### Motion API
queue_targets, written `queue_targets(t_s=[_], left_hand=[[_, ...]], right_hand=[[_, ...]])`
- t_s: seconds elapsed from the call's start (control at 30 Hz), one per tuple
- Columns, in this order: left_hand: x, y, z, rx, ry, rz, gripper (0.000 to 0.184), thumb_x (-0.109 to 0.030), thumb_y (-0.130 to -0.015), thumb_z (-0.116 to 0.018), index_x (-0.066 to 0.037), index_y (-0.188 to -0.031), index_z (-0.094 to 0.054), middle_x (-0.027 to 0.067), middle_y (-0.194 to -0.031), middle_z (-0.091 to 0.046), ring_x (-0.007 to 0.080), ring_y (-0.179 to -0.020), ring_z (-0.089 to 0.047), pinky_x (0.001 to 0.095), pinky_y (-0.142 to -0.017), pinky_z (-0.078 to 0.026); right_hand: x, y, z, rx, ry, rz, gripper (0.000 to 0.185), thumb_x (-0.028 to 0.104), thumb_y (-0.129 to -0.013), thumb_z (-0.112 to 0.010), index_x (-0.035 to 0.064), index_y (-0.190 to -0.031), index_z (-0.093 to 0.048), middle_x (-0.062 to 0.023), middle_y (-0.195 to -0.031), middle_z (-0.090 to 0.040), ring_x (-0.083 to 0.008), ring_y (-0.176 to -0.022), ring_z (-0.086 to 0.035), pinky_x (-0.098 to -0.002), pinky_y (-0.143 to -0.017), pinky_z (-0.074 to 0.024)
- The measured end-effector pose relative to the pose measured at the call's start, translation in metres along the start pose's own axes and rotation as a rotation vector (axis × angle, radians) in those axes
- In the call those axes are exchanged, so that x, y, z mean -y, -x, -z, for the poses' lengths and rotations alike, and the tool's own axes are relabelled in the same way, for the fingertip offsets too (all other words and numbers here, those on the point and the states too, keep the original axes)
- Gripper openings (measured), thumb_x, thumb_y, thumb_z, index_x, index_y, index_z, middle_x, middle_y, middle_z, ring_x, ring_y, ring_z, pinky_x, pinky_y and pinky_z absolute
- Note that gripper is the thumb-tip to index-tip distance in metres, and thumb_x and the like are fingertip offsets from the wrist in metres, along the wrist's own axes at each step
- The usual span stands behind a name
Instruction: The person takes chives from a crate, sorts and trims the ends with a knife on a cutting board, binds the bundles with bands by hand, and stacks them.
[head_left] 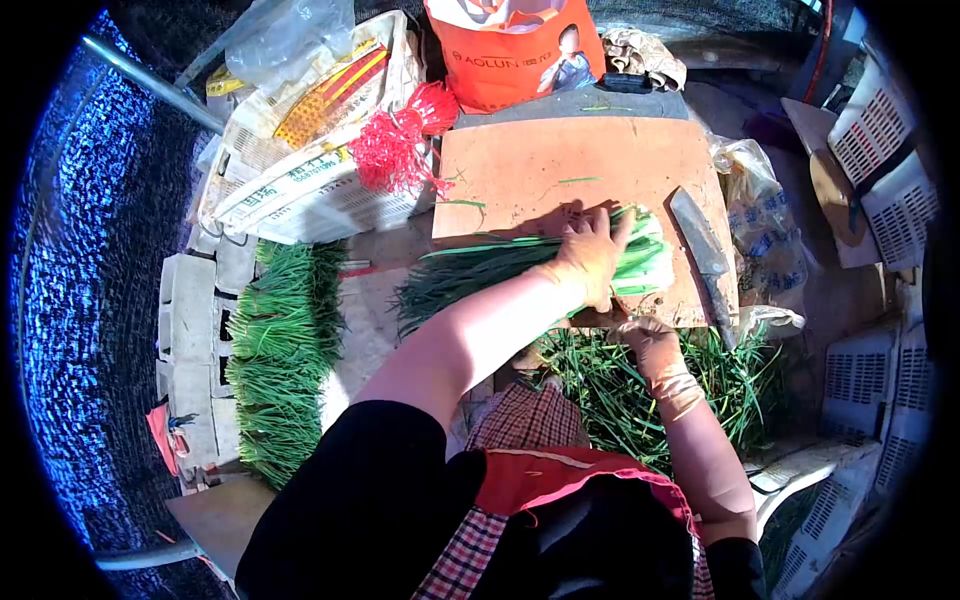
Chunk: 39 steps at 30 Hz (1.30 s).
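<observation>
A bunch of green chives [500, 256] lies across the wooden board [560, 165], pale stalk ends to the right and leaf tips hanging past the left edge. My left hand [588, 262], in a thin tan glove, grips the bunch from above near the stalk ends. At the board's front edge, my right hand [655, 352], gloved too, has its fingers curled together; what they hold, if anything, I cannot make out. Below it lies a heap of loose chives [620, 395]. A knife [700, 235] with a broad blade rests on the board's right side, handle toward me.
Stacked chive bunches [285, 370] form a row at left beside pale blocks [188, 350]. A white crate [330, 195] with red string [395, 140] on its corner stands behind them. An orange bag [510, 60] sits behind the board, and plastic crates [860, 380] line the right.
</observation>
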<state>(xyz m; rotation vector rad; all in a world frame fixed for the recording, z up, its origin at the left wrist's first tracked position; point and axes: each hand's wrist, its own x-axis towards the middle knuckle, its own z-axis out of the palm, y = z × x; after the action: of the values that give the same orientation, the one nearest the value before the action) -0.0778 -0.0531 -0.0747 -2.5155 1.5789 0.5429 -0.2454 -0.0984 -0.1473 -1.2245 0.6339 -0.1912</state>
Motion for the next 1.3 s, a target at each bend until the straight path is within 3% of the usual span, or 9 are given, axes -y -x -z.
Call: queue_targets(t_s=[0.1, 0.27, 0.47, 0.53, 0.6, 0.7, 1.03, 1.2, 1.3], left_hand=[[-0.014, 0.001, -0.023, -0.269, -0.213, 0.022, 0.099, -0.016, -0.063, -0.068, -0.006, -0.139, -0.006, 0.0243, -0.131, -0.031, 0.0375, -0.114, -0.041, 0.0468, -0.088, -0.039], [-0.020, 0.006, -0.029, -0.212, -0.227, -0.008, 0.088, -0.021, -0.072, -0.063, -0.006, -0.139, -0.009, 0.0216, -0.131, -0.034, 0.0358, -0.113, -0.043, 0.0424, -0.083, -0.041], [-0.017, -0.004, -0.046, -0.299, -0.225, 0.040, 0.072, -0.016, -0.079, -0.048, -0.009, -0.140, -0.010, 0.0223, -0.132, -0.033, 0.0362, -0.108, -0.046, 0.0435, -0.081, -0.042], [-0.009, -0.014, -0.041, -0.158, -0.194, 0.026, 0.082, -0.011, -0.076, -0.055, -0.011, -0.140, -0.005, 0.0222, -0.137, -0.027, 0.0375, -0.112, -0.044, 0.0447, -0.081, -0.043], [0.003, -0.010, 0.000, 0.182, 0.158, -0.018, 0.124, -0.019, -0.053, -0.078, -0.007, -0.138, 0.011, 0.0266, -0.142, -0.007, 0.0431, -0.123, -0.031, 0.0439, -0.100, -0.030], [0.011, -0.025, 0.036, 0.086, 0.481, 0.064, 0.142, -0.039, -0.038, -0.085, 0.004, -0.135, 0.010, 0.0293, -0.140, -0.006, 0.0373, -0.128, -0.023, 0.0346, -0.104, -0.023], [-0.013, -0.058, -0.010, 0.034, 0.223, -0.150, 0.097, -0.038, -0.051, -0.079, 0.008, -0.122, -0.031, 0.0248, -0.101, -0.055, 0.0331, -0.097, -0.055, 0.0351, -0.082, -0.045], [-0.032, -0.036, 0.001, -0.045, 0.119, -0.025, 0.104, -0.047, -0.052, -0.076, 0.006, -0.127, -0.026, 0.0266, -0.122, -0.042, 0.0354, -0.110, -0.047, 0.0397, -0.089, -0.041], [-0.017, -0.042, -0.003, 0.093, 0.373, -0.081, 0.131, -0.060, -0.048, -0.074, 0.007, -0.135, -0.002, 0.0330, -0.137, -0.013, 0.0426, -0.128, -0.018, 0.0387, -0.105, -0.022]], right_hand=[[-0.009, -0.015, -0.001, -0.060, 0.208, 0.369, 0.009, 0.007, -0.080, -0.057, 0.0017, -0.083, -0.064, -0.0016, -0.074, -0.060, -0.0140, -0.070, -0.056, -0.0248, -0.072, -0.0441], [0.004, -0.020, -0.016, -0.155, -0.306, 0.152, 0.019, 0.016, -0.086, -0.047, 0.0079, -0.072, -0.057, -0.0014, -0.070, -0.056, -0.0111, -0.065, -0.051, -0.0251, -0.058, -0.0422], [0.014, 0.000, -0.030, 0.005, -0.022, 0.195, 0.022, 0.019, -0.090, -0.050, 0.0026, -0.075, -0.053, -0.0005, -0.064, -0.053, -0.0090, -0.057, -0.045, -0.0233, -0.055, -0.0387], [0.020, 0.001, -0.027, -0.035, 0.017, 0.231, 0.020, 0.018, -0.090, -0.051, 0.0001, -0.082, -0.056, -0.0010, -0.069, -0.056, -0.0090, -0.062, -0.049, -0.0231, -0.059, -0.0412], [0.016, 0.003, -0.018, 0.116, 0.096, 0.239, 0.020, 0.018, -0.089, -0.052, -0.0006, -0.091, -0.058, -0.0030, -0.077, -0.059, -0.0096, -0.069, -0.051, -0.0226, -0.066, -0.0418], [-0.005, 0.009, -0.013, 0.058, 0.390, 0.349, 0.019, 0.012, -0.087, -0.053, -0.0025, -0.098, -0.057, -0.0024, -0.077, -0.058, -0.0107, -0.070, -0.050, -0.0248, -0.068, -0.0425], [-0.023, -0.002, -0.018, 0.137, 0.212, 0.251, 0.015, 0.004, -0.086, -0.052, -0.0029, -0.098, -0.058, -0.0051, -0.085, -0.062, -0.0112, -0.074, -0.055, -0.0245, -0.069, -0.0454], [-0.019, -0.010, -0.029, 0.194, 0.352, 0.318, 0.015, 0.003, -0.085, -0.052, -0.0031, -0.099, -0.057, -0.0049, -0.085, -0.062, -0.0108, -0.075, -0.055, -0.0251, -0.069, -0.0463], [-0.015, -0.004, -0.028, 0.189, 0.304, 0.171, 0.014, 0.007, -0.086, -0.054, -0.0023, -0.095, -0.059, -0.0040, -0.081, -0.060, -0.0108, -0.072, -0.054, -0.0248, -0.068, -0.0460]])
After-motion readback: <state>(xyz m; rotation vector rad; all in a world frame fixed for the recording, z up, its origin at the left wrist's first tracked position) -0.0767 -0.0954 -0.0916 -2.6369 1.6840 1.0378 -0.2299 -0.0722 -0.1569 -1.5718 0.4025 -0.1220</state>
